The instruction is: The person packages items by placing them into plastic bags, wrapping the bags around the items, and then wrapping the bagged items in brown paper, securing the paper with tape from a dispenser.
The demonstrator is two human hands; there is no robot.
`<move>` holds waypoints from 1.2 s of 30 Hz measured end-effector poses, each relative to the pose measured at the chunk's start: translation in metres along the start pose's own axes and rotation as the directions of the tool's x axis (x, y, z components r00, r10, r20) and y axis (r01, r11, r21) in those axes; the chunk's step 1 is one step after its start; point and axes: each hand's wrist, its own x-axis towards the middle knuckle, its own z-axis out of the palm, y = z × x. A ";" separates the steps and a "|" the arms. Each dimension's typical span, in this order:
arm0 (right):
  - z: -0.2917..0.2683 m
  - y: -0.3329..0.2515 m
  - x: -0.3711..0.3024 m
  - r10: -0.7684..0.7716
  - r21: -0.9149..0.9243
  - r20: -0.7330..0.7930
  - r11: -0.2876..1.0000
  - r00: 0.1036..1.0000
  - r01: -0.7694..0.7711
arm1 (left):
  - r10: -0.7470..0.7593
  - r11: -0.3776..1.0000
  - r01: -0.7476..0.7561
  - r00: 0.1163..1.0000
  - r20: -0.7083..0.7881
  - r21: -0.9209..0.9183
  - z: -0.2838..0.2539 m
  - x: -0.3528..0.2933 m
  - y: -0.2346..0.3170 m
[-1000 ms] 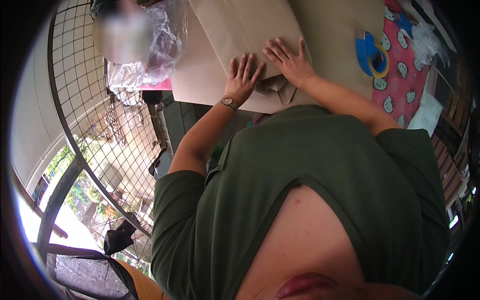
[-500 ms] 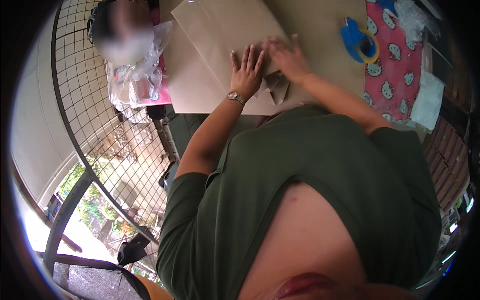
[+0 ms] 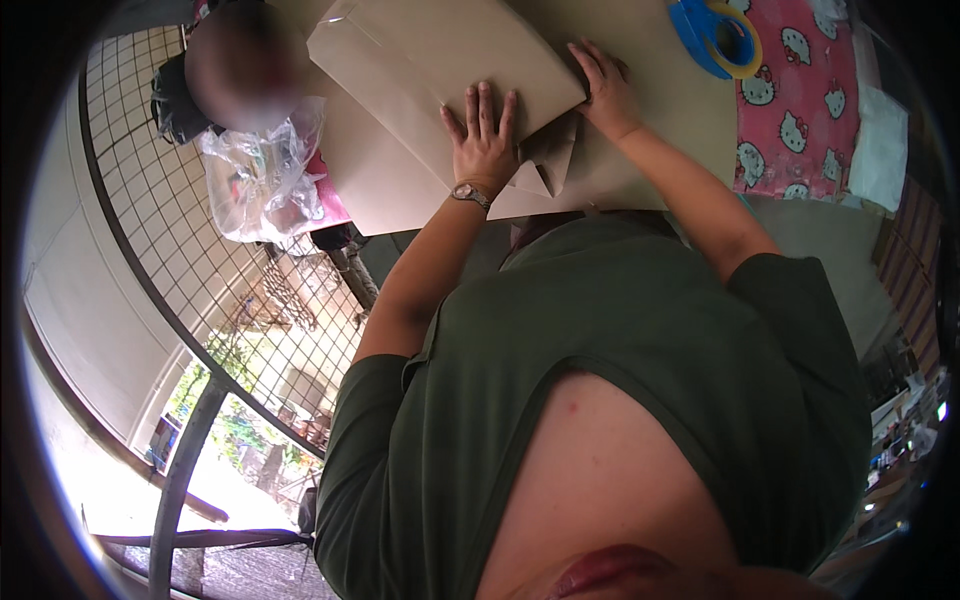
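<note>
A box-like parcel wrapped in brown paper (image 3: 450,45) lies at the far middle of the table, with a strip of clear tape near its far left. My left hand (image 3: 483,140) rests flat on its near part, fingers spread, a watch on the wrist. At the parcel's right edge is my right hand (image 3: 610,95), its fingers stretched along the side and touching the corner. Between my hands, a creased paper flap (image 3: 548,165) sticks out at the near end. Beneath everything spreads a larger brown paper sheet (image 3: 680,140).
A blue tape dispenser (image 3: 705,35) with a yellow-edged roll sits at the far right. Pink patterned cloth (image 3: 795,130) covers the table there. Clear plastic bags (image 3: 265,185) lie at the left, beside another person (image 3: 245,60). Wire mesh (image 3: 150,190) stands on the left.
My right hand has slid right, off the parcel's top to its right edge. My left hand stays flat on the paper. The head view has shifted, moving the tape dispenser higher in it.
</note>
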 end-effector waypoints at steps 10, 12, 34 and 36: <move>0.000 -0.058 -0.076 0.479 0.294 0.772 0.313 0.417 -0.903 | -0.011 1.000 0.011 1.000 0.014 -0.001 0.000 0.000 -0.001; 0.006 -0.069 -0.087 0.303 0.384 0.844 0.236 0.443 -0.893 | 0.001 1.000 -0.001 1.000 -0.009 -0.022 0.000 0.001 -0.001; -0.007 -0.143 -0.026 0.179 0.673 0.738 -0.139 0.650 -0.726 | 0.147 0.553 -0.259 0.966 -0.213 -0.792 0.011 -0.017 -0.068; -0.019 -0.137 -0.029 -0.019 0.581 0.806 -0.173 0.592 -0.796 | 0.190 0.490 -0.244 0.967 -0.171 -0.837 0.010 -0.014 -0.076</move>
